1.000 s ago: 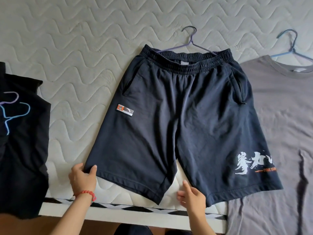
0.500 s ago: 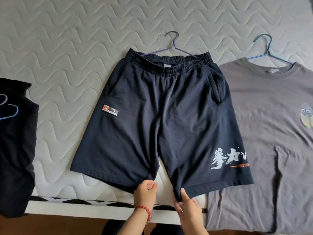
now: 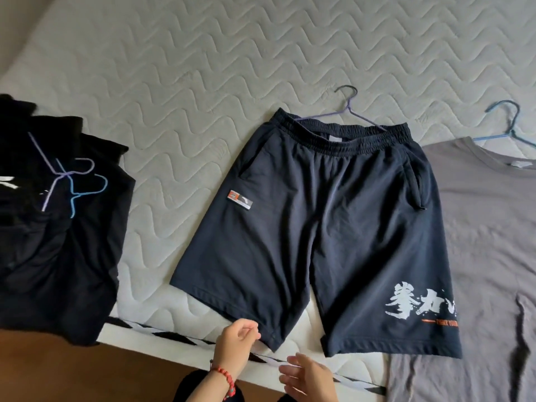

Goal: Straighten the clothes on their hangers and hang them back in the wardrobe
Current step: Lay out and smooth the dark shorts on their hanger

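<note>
Dark navy shorts [image 3: 324, 227] lie flat on the quilted mattress [image 3: 203, 68], waistband on a purple hanger [image 3: 352, 110]. White lettering marks the right leg. My left hand [image 3: 236, 343], with a red bead bracelet, is loosely curled at the hem of the left leg, fingertips just touching the fabric. My right hand [image 3: 309, 378] hovers open below the gap between the legs, holding nothing. A grey T-shirt [image 3: 487, 242] on a blue hanger [image 3: 506, 126] lies to the right, partly under the shorts.
A heap of black clothes [image 3: 55, 227] with purple and blue hangers [image 3: 72, 184] on top lies at the left, draping over the mattress edge. The bed's black-and-white trimmed edge [image 3: 179, 338] runs in front of me, with brown floor [image 3: 87, 372] below.
Both hands let go of the shorts' inner hems and drew back toward me. The view swung left and up, bringing the black heap into sight.
</note>
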The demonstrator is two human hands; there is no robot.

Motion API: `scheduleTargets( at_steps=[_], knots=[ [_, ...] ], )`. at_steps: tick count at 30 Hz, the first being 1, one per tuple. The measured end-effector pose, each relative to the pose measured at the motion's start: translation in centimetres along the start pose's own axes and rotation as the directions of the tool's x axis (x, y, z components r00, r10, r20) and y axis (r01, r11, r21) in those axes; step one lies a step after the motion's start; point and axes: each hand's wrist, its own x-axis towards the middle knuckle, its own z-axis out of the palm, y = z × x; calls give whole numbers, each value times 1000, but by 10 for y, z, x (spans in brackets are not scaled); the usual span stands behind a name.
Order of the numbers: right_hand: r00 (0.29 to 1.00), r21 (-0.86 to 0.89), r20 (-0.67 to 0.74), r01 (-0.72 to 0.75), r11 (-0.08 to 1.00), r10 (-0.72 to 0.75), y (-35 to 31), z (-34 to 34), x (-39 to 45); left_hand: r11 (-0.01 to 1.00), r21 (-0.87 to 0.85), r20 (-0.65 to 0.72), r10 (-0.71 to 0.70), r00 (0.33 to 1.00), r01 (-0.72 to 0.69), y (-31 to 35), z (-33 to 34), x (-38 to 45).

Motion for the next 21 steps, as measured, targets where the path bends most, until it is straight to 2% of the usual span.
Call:
scheduleTargets(
  at_steps=[4, 7, 10, 16, 19, 21],
  knots=[
    [992, -144, 12, 129, 981, -129, -15, 53, -7, 968, 142, -44, 217, 975, -209, 11, -56, 14],
    [968, -195, 29, 251, 948, -251, -25, 107, -4, 877, 265, -91, 436, 895, -401, 15, -118, 41],
    [937, -205, 35, 348, 915, -348, -29, 171, 0, 794, 343, -135, 570, 810, -502, 13, -196, 75],
    [902, -195, 109, 432, 880, -419, -4, 328, 2, 752, 435, -268, 634, 726, -496, -8, -379, 142],
    [891, -177, 197, 443, 879, -410, 16, 418, 3, 741, 520, -332, 634, 699, -424, -22, -467, 171],
    [874, -186, 246, 466, 865, -418, 28, 471, 1, 692, 619, -322, 656, 683, -373, -27, -515, 188]
  ],
)
